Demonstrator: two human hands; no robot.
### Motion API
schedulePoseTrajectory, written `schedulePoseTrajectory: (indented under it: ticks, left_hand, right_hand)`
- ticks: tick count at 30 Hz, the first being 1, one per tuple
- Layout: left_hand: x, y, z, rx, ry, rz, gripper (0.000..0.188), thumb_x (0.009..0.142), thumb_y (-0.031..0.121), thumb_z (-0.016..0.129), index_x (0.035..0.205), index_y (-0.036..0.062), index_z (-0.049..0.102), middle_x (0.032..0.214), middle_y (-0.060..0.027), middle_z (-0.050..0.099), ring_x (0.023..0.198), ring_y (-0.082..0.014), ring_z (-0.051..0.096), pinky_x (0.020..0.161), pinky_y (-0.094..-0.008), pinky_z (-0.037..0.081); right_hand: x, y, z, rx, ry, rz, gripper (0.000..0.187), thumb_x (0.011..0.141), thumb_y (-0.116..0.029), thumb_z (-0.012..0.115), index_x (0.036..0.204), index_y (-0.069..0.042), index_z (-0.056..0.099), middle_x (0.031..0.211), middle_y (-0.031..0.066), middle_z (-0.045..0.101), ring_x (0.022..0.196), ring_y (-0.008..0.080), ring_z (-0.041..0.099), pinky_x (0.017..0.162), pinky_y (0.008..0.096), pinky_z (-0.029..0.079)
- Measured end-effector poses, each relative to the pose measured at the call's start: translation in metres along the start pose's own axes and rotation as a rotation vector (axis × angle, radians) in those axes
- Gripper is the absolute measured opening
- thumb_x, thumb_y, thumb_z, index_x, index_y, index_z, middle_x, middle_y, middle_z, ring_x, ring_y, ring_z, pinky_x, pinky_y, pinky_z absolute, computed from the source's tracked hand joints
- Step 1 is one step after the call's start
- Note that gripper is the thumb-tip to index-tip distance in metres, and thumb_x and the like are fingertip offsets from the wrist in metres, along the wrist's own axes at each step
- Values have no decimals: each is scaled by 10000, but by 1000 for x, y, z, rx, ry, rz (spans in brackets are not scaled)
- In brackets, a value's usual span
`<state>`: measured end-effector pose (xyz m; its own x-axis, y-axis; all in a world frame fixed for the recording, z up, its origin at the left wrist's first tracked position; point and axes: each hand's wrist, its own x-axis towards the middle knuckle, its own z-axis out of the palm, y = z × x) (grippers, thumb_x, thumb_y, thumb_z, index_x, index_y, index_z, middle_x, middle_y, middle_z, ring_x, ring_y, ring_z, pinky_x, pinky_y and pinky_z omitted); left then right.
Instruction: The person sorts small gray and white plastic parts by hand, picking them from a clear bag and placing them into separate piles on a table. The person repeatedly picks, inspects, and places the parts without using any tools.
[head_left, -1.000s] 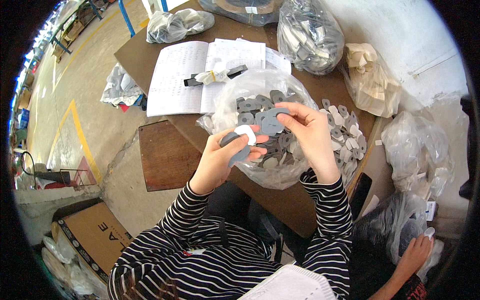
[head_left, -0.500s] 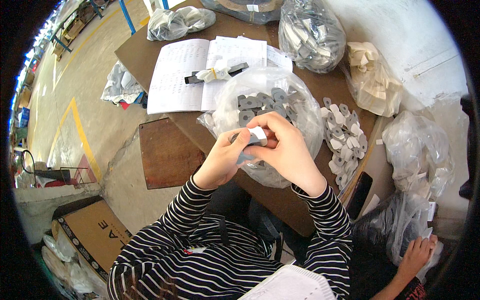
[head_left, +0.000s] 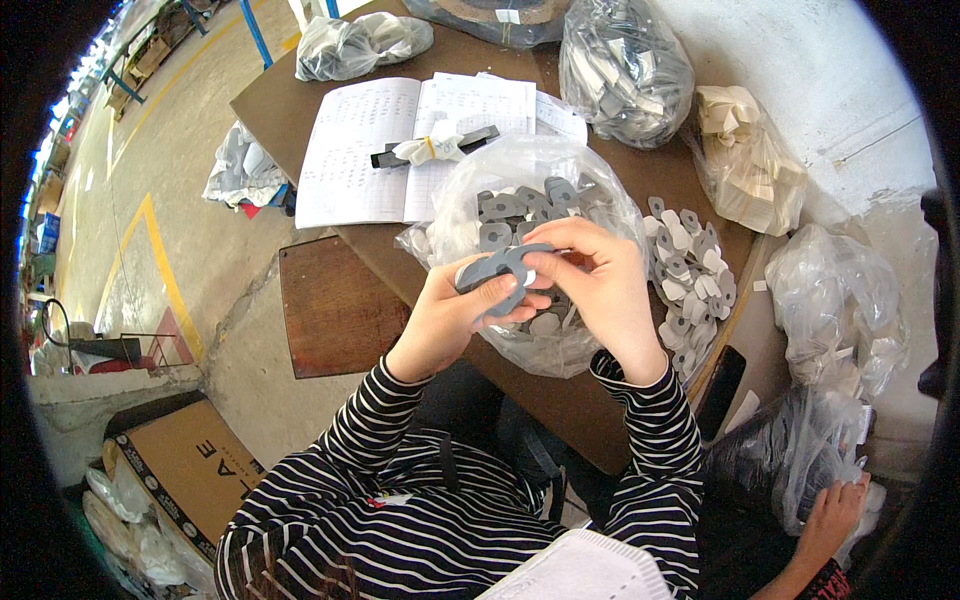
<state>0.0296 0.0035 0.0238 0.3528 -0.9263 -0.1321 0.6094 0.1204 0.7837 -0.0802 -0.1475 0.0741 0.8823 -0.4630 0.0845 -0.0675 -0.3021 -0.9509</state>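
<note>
Several flat grey pieces with rounded ends and holes (head_left: 493,270) are fanned out between my hands, above a clear plastic bag (head_left: 455,205). My left hand (head_left: 455,310) is closed round their lower side, its thumb pressed on top. With thumb and fingertips, my right hand (head_left: 592,280) pinches a grey piece at the right of the fan. More grey pieces (head_left: 545,200) lie inside the open bag beneath. To the right of the bag, a heap of loose grey and white pieces (head_left: 690,270) spreads on the brown table (head_left: 570,420).
An open notebook (head_left: 355,150) lies behind the bag, with a tied black strip bundle (head_left: 435,149) on it. Filled plastic bags (head_left: 628,70) stand at the back and right. A dark phone (head_left: 722,385) lies at the right edge. Another person's hand (head_left: 835,515) holds a bag at lower right.
The grey pieces have been fanned out and now show their grey faces. My right hand has shifted slightly right and turned. The other person's hand moved slightly.
</note>
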Motion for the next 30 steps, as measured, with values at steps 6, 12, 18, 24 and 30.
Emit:
schedulePoseTrajectory:
  ticks: [6,12,18,24,30]
  left_hand:
    - [-1,1,5,95,100,12,306,957,139,630,1173,-77,621,1021,-190,715,866,-215,717,703,-264,567]
    - [3,-3,1,236,113,56,219,932,104,676,1094,-42,648,912,-136,733,716,-175,698,616,-253,549]
    - [0,-3,4,44,41,36,351,974,153,571,1273,-30,556,1102,-209,693,883,-205,693,778,-291,549]
    - [-6,12,1,-12,-1,-34,509,958,193,527,1384,-72,441,1211,-248,637,989,-260,681,923,-348,545]
    - [-2,12,4,-12,101,-5,413,1003,202,517,1358,-8,494,1177,-219,655,916,-193,674,784,-251,541]
  right_hand:
    - [3,7,-9,147,83,100,114,900,-7,666,1001,1,718,923,14,686,790,78,615,715,223,501]
    - [-1,-1,1,-258,46,-191,148,865,-25,698,1010,-5,718,855,53,669,718,97,596,642,230,466]
    - [4,4,-2,-147,158,-60,222,866,-10,706,1088,-12,700,834,20,670,702,64,582,627,206,449]
    - [11,15,-20,17,107,85,279,908,-14,671,1187,-18,664,842,-19,668,719,31,567,636,188,444]
    - [10,14,-21,63,97,73,284,921,-21,656,1205,-24,659,851,-20,670,726,29,567,643,192,446]
